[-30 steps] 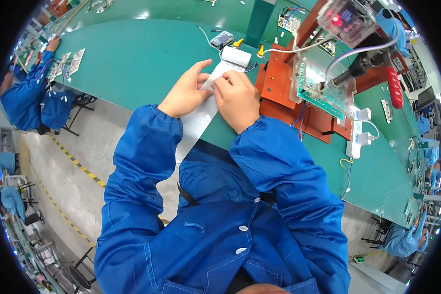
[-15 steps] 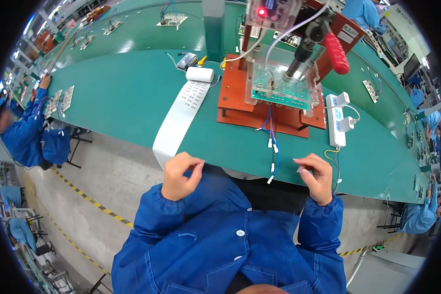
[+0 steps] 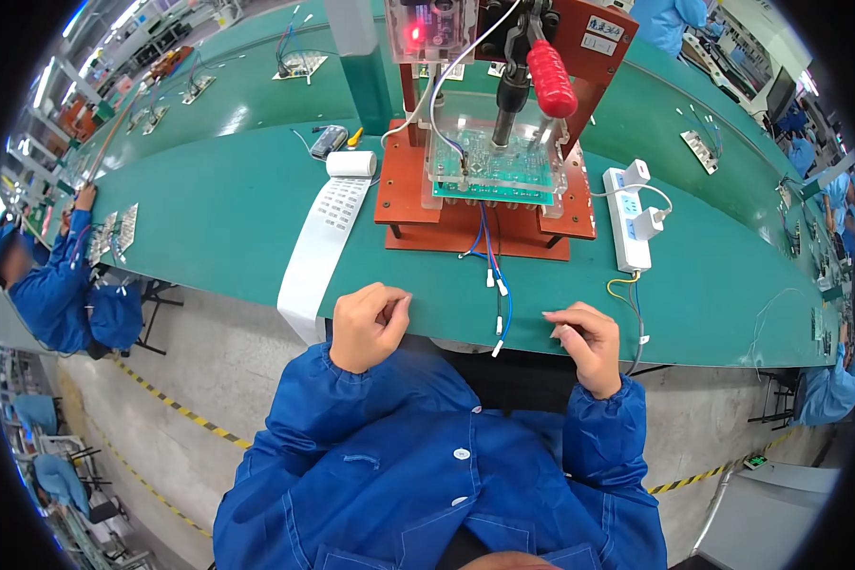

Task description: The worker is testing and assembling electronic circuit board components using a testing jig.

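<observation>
Both our left hand [image 3: 369, 329], near the paper strip [image 3: 315, 252], and right hand [image 3: 593, 350] hold curled fingers [image 3: 584, 320] slightly apart.

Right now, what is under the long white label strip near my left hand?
The green table shows along both sides of the white label strip, whose near end hangs over the edge. The surface directly beneath the strip and its roll is covered.

one roll [image 3: 351, 163] — one handle [image 3: 553, 81] (red); two plugs [image 3: 648, 223]
</observation>
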Tool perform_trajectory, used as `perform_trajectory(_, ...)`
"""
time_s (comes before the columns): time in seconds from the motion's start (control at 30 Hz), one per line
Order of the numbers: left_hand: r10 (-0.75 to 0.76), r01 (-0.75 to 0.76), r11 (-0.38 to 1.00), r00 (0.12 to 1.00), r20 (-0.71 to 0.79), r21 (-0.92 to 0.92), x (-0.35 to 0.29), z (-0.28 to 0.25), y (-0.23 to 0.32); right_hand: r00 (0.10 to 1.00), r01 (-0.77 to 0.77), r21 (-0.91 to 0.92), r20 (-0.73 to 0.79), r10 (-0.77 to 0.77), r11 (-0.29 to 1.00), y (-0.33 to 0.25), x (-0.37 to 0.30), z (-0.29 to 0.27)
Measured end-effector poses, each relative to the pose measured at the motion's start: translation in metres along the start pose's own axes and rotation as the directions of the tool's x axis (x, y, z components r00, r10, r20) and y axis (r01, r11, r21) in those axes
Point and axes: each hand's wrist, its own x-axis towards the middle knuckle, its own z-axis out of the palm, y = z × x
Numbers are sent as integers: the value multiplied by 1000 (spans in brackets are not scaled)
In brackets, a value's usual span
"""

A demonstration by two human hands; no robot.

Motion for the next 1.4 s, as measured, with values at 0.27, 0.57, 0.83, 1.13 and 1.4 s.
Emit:
perform_trajectory(0.27,13,37,974,976,-218,225,-3,23,-2,745,577,-349,-144,-651,738,-83,70,11)
perform_trajectory(0.57,182,-76,926,948,-260,369,-6,30,-7,352,692,-634,-121,-928,345,-145,178,66)
perform_trajectory(0.83,220,-100,914,936,-273,394,-10,28,-11,1,776,-630,-40,-999,26,-94,226,39)
perform_trajectory(1.13,194,-94,946,931,-309,311,-13,27,-12,647,645,-268,-306,-698,715,-197,235,4)
perform_trajectory(1.4,180,-77,947,930,-321,311,-16,23,-16,219,421,-794,-379,-899,438,-133,203,30)
